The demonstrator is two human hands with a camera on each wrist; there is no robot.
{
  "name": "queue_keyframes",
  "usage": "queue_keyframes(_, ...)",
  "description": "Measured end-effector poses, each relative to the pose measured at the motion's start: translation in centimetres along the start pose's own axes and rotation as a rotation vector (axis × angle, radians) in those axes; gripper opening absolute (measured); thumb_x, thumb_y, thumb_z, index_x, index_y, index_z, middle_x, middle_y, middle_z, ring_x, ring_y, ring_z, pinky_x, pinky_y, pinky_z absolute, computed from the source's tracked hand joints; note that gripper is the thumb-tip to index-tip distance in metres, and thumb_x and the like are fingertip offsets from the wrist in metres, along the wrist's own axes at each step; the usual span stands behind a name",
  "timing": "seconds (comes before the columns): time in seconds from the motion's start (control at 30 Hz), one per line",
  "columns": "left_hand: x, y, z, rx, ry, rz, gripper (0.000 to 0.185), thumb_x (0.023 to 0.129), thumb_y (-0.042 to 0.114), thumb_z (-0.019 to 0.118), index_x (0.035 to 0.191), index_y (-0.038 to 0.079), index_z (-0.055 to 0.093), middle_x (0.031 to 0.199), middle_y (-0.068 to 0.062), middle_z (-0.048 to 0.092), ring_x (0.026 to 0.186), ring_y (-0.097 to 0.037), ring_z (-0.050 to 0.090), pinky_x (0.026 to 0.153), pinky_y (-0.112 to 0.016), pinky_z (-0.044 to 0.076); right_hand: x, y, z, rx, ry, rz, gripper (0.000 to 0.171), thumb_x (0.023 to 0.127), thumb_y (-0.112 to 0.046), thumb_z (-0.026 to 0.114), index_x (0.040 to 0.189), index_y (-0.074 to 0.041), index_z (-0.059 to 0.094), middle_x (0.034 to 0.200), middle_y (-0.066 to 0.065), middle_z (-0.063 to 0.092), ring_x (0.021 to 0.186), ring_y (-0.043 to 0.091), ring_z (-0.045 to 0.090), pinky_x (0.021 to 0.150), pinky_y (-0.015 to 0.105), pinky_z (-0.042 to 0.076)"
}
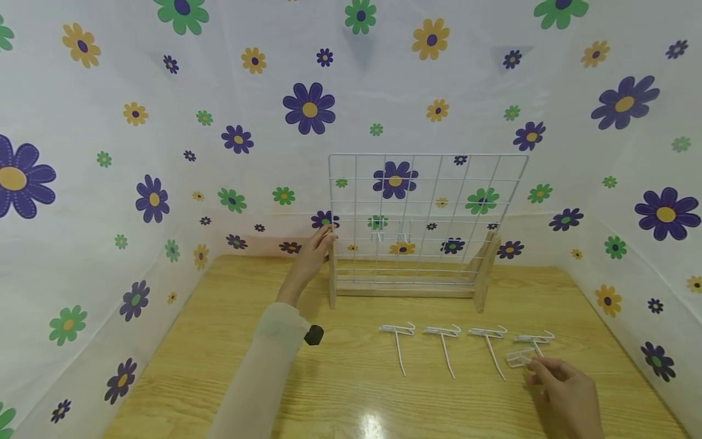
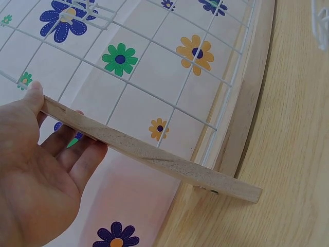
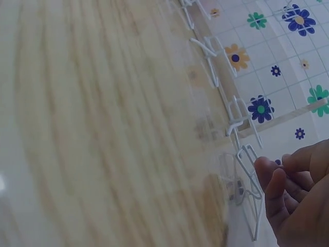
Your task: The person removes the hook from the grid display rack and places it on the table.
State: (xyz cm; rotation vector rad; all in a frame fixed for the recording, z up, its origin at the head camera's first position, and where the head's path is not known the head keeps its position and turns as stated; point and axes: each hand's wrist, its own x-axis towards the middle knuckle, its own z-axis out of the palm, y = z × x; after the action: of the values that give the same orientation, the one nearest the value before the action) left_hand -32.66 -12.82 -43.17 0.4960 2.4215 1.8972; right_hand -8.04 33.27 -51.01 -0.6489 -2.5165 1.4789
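While the left hand [image 1: 315, 247] steadies the wire rack [image 1: 422, 225] near the back edge of the tabletop [image 1: 219, 341], fingers relaxed against its wooden post, picking up a hook [image 1: 520, 356] near the right edge, right hand [image 1: 565, 393] pinching it. Next, probably hanging on the grid, needing careful aim.

The left arm stretches forward, its hand [image 1: 315, 247] open with fingers straight and thumb up. The right hand [image 1: 565, 390] lies low near the bench's front right corner, fingers curled in a pinch.
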Motion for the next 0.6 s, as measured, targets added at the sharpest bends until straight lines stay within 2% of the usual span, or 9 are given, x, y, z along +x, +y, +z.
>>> queue_keyframes(0.23,-0.14,0.17,0.05,0.003,-0.003,-0.01,0.054,0.114,0.036,0.038,0.164,0.017,0.031,0.156,-0.017,0.046,0.148,-0.036,0.037,0.115,-0.052,0.043,-0.07,0.12,-0.11,-0.04,-0.015,-0.015,0.046,0.104,-0.03,0.065,0.124,0.011,0.065,0.081,0.002,0.077,0.063,0.013,0.064,0.054,0.025,0.053)
queue_keyframes(0.47,-0.23,0.26,0.07,0.006,-0.002,-0.002,0.054,0.114,0.037,0.038,0.164,0.017,0.031,0.157,-0.018,0.046,0.149,-0.038,0.036,0.115,-0.053,0.042,0.03,-0.07,-0.32,-0.167,-0.004,-0.048,0.037,0.099,-0.02,0.072,0.117,0.012,0.069,0.087,0.008,0.076,0.066,0.008,0.063,0.056,0.022,0.052)
queue_keyframes(0.6,-0.23,0.32,0.07,0.006,-0.003,0.001,0.054,0.114,0.036,0.037,0.164,0.015,0.031,0.156,-0.019,0.046,0.148,-0.038,0.036,0.115,-0.053,0.042,-0.13,-0.18,-0.45,-0.211,-0.04,-0.038,0.038,0.096,-0.017,0.072,0.121,0.012,0.067,0.092,0.013,0.077,0.067,0.009,0.064,0.056,0.022,0.052)
